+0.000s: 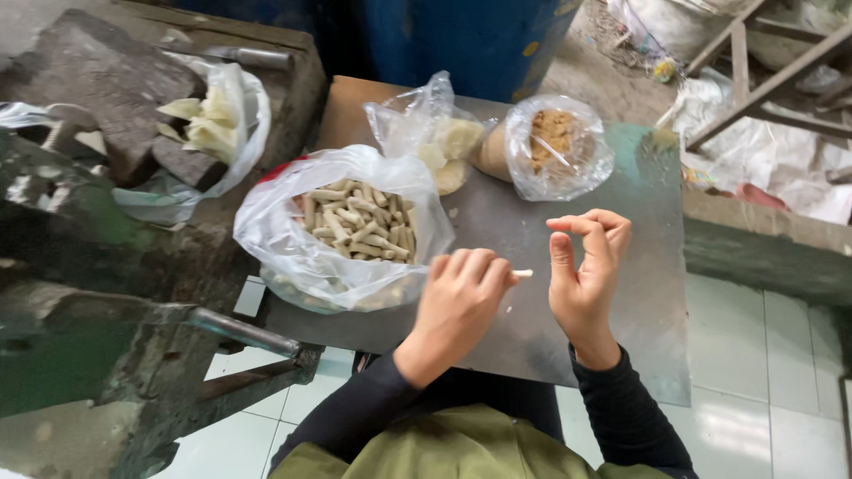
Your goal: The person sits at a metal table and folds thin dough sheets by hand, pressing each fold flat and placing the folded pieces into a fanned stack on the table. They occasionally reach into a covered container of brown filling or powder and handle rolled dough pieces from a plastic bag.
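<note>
Head view: left hand (461,297) fingers curled, pinching a small pale rolled piece (523,273) whose tip sticks out toward the right hand. The piece sits in the gap between both hands, above the grey metal tabletop (532,222). Right hand (586,266) holds nothing: palm showing, thumb up, fingers bent over it, close to the piece but not touching.

Just left of the left hand: white plastic bag (342,226), mouth open, full of pale finger-shaped rolls. Behind it, a clear bag with flat pale sheets (444,142). Beside that, a clear bag of brown crumbly filling (557,142).

Far left, off the tabletop: another bag with pale wrappers (213,120) on a rough grey block.
</note>
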The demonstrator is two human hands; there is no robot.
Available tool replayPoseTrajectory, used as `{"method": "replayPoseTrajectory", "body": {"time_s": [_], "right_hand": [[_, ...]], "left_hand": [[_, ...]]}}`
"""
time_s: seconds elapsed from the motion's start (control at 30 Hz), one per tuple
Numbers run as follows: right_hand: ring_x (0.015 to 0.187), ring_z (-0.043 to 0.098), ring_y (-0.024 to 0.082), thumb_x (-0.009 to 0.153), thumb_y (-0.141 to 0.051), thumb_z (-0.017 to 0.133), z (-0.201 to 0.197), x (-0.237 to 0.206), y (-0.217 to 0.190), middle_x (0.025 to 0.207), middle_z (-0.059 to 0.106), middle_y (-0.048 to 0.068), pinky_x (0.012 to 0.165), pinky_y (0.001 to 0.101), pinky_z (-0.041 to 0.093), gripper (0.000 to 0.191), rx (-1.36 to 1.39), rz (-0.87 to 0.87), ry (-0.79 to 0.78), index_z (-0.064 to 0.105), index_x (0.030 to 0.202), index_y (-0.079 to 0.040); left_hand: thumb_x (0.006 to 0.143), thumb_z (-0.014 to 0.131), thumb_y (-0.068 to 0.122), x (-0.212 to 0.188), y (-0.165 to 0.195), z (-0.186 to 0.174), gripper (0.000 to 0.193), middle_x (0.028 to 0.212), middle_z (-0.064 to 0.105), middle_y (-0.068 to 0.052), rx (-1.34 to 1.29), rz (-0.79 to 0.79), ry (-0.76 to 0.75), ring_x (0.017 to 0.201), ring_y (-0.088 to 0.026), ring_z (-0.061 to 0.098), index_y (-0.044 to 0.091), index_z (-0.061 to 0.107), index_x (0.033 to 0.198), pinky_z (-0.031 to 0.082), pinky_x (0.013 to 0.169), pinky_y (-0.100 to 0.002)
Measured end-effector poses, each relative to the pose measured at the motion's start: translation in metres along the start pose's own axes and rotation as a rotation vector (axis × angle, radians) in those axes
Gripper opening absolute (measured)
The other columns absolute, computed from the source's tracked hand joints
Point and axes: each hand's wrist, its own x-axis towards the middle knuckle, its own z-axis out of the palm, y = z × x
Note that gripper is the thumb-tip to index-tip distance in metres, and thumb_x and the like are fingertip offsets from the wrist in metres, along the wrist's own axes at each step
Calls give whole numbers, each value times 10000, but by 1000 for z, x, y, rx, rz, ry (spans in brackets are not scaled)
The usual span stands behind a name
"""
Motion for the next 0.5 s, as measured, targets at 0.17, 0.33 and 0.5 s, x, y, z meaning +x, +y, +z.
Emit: {"method": "replayPoseTrajectory", "body": {"time_s": [0.17, 0.33, 0.5], "right_hand": [[1091, 524, 221, 1061, -114, 657, 33, 48, -23, 1125, 550, 86, 899, 324, 437, 68, 97, -84, -47, 660, 1121, -81], [1143, 592, 320, 945, 29, 634, 99, 128, -23, 1203, 571, 125, 976, 400, 484, 280, -57, -552, -117, 682, 1197, -82], [964, 678, 304, 820, 6, 644, 134, 169, -9, 906, 681, 95, 907, 419, 518, 106, -82, -716, -591, 619, 732, -46]], "left_hand": [[916, 758, 182, 14, -28, -94, 196, 1060, 654, -9, 314, -241, 176, 1030, -212, 619, 152, 654, 1079, 396, 881, -398], [734, 774, 293, 40, -53, -114, 545, 1101, 674, -119, 294, -232, 193, 991, -308, 624, 52, 667, 1211, 408, 832, -437], [1040, 710, 228, 89, -108, -98, 260, 1125, 676, -169, 184, -331, 386, 991, -350, 665, 38, 638, 1201, 517, 831, -453]]}}
